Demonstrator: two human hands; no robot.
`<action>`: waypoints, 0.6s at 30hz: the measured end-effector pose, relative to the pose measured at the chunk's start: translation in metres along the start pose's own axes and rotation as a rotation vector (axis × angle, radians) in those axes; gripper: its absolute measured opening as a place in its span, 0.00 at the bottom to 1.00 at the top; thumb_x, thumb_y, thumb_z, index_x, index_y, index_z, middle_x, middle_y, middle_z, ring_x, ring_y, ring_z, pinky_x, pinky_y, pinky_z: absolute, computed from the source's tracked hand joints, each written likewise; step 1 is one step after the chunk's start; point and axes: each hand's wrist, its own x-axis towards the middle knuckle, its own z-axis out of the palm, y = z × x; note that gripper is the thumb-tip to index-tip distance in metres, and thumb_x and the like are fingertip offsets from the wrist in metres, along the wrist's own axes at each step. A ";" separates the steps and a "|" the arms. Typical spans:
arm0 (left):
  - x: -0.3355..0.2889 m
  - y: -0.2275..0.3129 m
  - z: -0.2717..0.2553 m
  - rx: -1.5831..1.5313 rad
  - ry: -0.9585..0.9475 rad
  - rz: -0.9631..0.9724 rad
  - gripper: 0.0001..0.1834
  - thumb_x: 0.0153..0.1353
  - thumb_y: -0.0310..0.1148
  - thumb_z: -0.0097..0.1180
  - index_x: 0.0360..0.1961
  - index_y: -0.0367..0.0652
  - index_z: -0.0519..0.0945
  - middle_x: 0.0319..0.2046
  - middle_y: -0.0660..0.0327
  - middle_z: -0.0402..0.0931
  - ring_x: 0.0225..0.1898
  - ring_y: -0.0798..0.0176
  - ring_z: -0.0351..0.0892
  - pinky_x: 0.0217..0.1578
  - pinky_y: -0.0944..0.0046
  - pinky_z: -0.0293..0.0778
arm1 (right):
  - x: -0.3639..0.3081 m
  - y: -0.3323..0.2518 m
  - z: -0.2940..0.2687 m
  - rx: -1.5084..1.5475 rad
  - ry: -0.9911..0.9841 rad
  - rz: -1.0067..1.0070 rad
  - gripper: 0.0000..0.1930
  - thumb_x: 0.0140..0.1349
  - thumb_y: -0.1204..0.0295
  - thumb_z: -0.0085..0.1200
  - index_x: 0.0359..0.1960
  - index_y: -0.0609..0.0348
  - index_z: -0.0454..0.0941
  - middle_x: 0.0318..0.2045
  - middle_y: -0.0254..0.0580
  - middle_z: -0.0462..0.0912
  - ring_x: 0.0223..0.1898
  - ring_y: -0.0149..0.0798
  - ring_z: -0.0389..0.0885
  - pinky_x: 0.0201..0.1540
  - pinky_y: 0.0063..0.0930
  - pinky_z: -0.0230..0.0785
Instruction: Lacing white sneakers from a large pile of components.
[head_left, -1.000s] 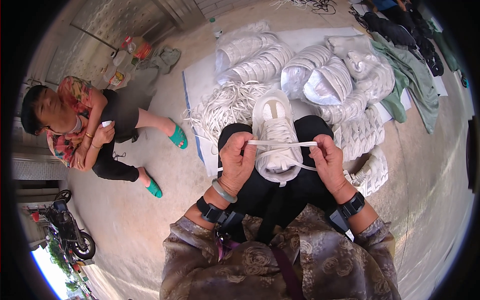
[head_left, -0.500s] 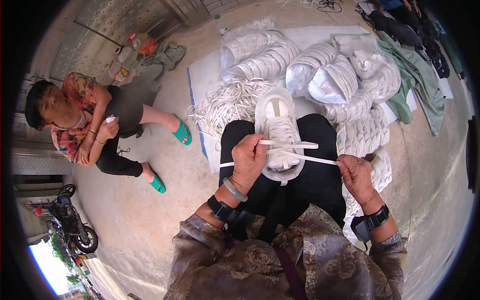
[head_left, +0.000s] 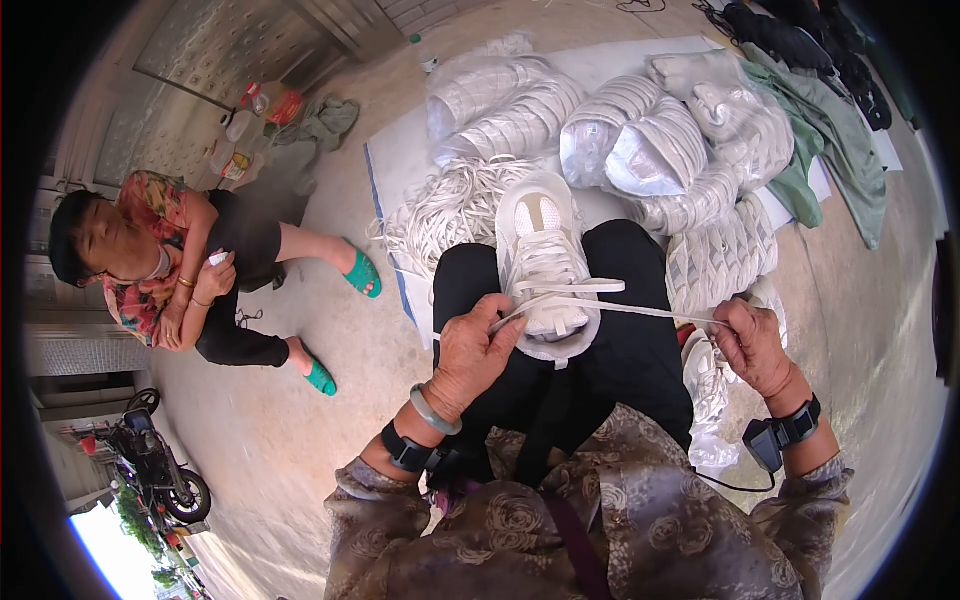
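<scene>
A white sneaker rests on my lap between my black-trousered knees, toe pointing away from me. Its laces run criss-cross up the tongue, and their loose ends cross near the collar. My left hand pinches a white shoelace at the left of the shoe's opening. Out to the right, my right hand grips the lace's other stretch, which is drawn nearly straight across the shoe. A lace loop sticks out to the right just above that stretch.
A heap of loose white laces lies beyond my left knee. Plastic-wrapped stacks of white shoe parts cover a white sheet, with green cloth at right. A person in green slippers sits at left; a motorcycle stands behind.
My right hand has moved right and slightly down, pulling the lace out longer. My left hand has shifted a little left and down. The crossed laces lie closer together over the shoe.
</scene>
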 end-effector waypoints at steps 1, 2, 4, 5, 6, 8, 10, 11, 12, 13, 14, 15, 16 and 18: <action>-0.003 0.000 -0.003 -0.116 -0.028 0.002 0.04 0.57 0.27 0.55 0.30 0.37 0.75 0.18 0.56 0.73 0.18 0.60 0.73 0.21 0.65 0.69 | -0.002 -0.001 -0.004 0.001 0.003 0.004 0.09 0.51 0.78 0.54 0.34 0.58 0.70 0.24 0.43 0.74 0.24 0.48 0.75 0.28 0.36 0.67; -0.005 0.000 -0.006 -0.233 -0.057 0.004 0.02 0.56 0.24 0.55 0.29 0.37 0.75 0.17 0.57 0.72 0.17 0.65 0.71 0.20 0.68 0.67 | -0.004 -0.002 -0.009 -0.102 -0.018 -0.016 0.08 0.51 0.77 0.54 0.33 0.58 0.71 0.24 0.43 0.74 0.23 0.48 0.75 0.27 0.36 0.67; -0.009 0.006 -0.018 -0.200 -0.109 0.019 0.01 0.56 0.22 0.54 0.29 0.37 0.75 0.17 0.58 0.71 0.17 0.68 0.69 0.20 0.69 0.66 | -0.009 0.000 -0.011 -0.235 -0.043 -0.032 0.05 0.52 0.77 0.53 0.32 0.58 0.74 0.24 0.43 0.74 0.22 0.48 0.73 0.26 0.36 0.67; -0.011 0.010 -0.024 -0.173 -0.153 0.034 0.02 0.55 0.21 0.54 0.30 0.37 0.75 0.17 0.58 0.70 0.17 0.70 0.67 0.20 0.70 0.65 | -0.013 0.005 -0.013 -0.237 -0.041 -0.026 0.05 0.52 0.77 0.53 0.32 0.58 0.74 0.24 0.43 0.74 0.22 0.48 0.73 0.26 0.36 0.67; -0.013 0.011 -0.028 -0.174 -0.159 0.037 0.02 0.55 0.21 0.54 0.30 0.37 0.75 0.17 0.58 0.70 0.17 0.70 0.67 0.20 0.70 0.65 | -0.017 0.012 -0.014 -0.234 -0.031 0.005 0.06 0.52 0.77 0.52 0.33 0.58 0.74 0.24 0.43 0.74 0.22 0.48 0.73 0.26 0.36 0.67; -0.015 0.012 -0.035 -0.157 -0.191 0.037 0.02 0.56 0.21 0.56 0.29 0.38 0.76 0.17 0.63 0.70 0.21 0.76 0.66 0.22 0.73 0.65 | -0.026 0.029 -0.018 -0.168 -0.005 0.061 0.06 0.53 0.77 0.51 0.33 0.61 0.74 0.25 0.45 0.74 0.24 0.50 0.75 0.28 0.36 0.68; -0.017 0.007 -0.041 -0.116 -0.206 0.082 0.02 0.55 0.21 0.56 0.30 0.38 0.76 0.18 0.62 0.71 0.20 0.73 0.67 0.22 0.72 0.66 | -0.028 0.039 -0.026 -0.194 -0.021 0.115 0.06 0.53 0.78 0.51 0.34 0.61 0.74 0.26 0.46 0.75 0.25 0.51 0.76 0.29 0.36 0.69; -0.019 0.004 -0.045 -0.079 -0.215 0.123 0.02 0.55 0.22 0.56 0.30 0.38 0.76 0.18 0.61 0.71 0.19 0.71 0.68 0.22 0.71 0.66 | -0.028 0.043 -0.031 -0.222 -0.042 0.164 0.06 0.54 0.78 0.50 0.34 0.62 0.74 0.27 0.47 0.75 0.26 0.52 0.76 0.29 0.36 0.70; -0.020 0.002 -0.051 0.004 -0.233 0.157 0.03 0.54 0.22 0.57 0.30 0.38 0.76 0.20 0.57 0.73 0.20 0.61 0.73 0.23 0.67 0.69 | -0.029 0.047 -0.035 -0.249 -0.038 0.161 0.05 0.55 0.78 0.50 0.33 0.62 0.74 0.27 0.48 0.76 0.28 0.53 0.77 0.30 0.37 0.70; -0.020 0.002 -0.061 0.003 -0.238 0.157 0.03 0.54 0.22 0.57 0.30 0.38 0.76 0.20 0.57 0.73 0.20 0.61 0.73 0.23 0.67 0.69 | -0.028 0.053 -0.042 -0.249 -0.039 0.165 0.05 0.55 0.78 0.50 0.33 0.62 0.74 0.27 0.48 0.76 0.28 0.53 0.77 0.30 0.37 0.70; -0.019 0.004 -0.073 0.209 -0.240 0.230 0.04 0.53 0.22 0.56 0.31 0.38 0.76 0.20 0.55 0.74 0.21 0.57 0.74 0.23 0.65 0.70 | -0.026 0.061 -0.047 -0.276 -0.003 0.181 0.05 0.56 0.77 0.49 0.34 0.62 0.74 0.28 0.48 0.76 0.29 0.53 0.77 0.31 0.37 0.70; -0.018 0.002 -0.083 0.412 -0.241 0.304 0.05 0.52 0.22 0.56 0.32 0.39 0.76 0.21 0.54 0.74 0.22 0.53 0.75 0.24 0.63 0.71 | -0.023 0.067 -0.051 -0.305 0.032 0.200 0.05 0.56 0.77 0.49 0.34 0.62 0.74 0.28 0.49 0.76 0.29 0.53 0.77 0.31 0.36 0.70; -0.016 -0.003 -0.091 0.500 -0.176 0.319 0.06 0.51 0.22 0.56 0.32 0.39 0.76 0.21 0.53 0.74 0.23 0.52 0.76 0.24 0.61 0.71 | -0.019 0.073 -0.051 -0.290 0.196 0.134 0.06 0.60 0.73 0.50 0.31 0.65 0.73 0.24 0.44 0.77 0.25 0.47 0.77 0.29 0.33 0.68; -0.009 -0.013 -0.106 0.644 -0.042 0.330 0.06 0.51 0.23 0.56 0.32 0.40 0.76 0.22 0.54 0.75 0.24 0.51 0.76 0.24 0.58 0.71 | -0.021 0.081 -0.042 -0.026 0.207 0.362 0.09 0.61 0.70 0.50 0.28 0.64 0.73 0.20 0.40 0.75 0.21 0.40 0.74 0.25 0.29 0.66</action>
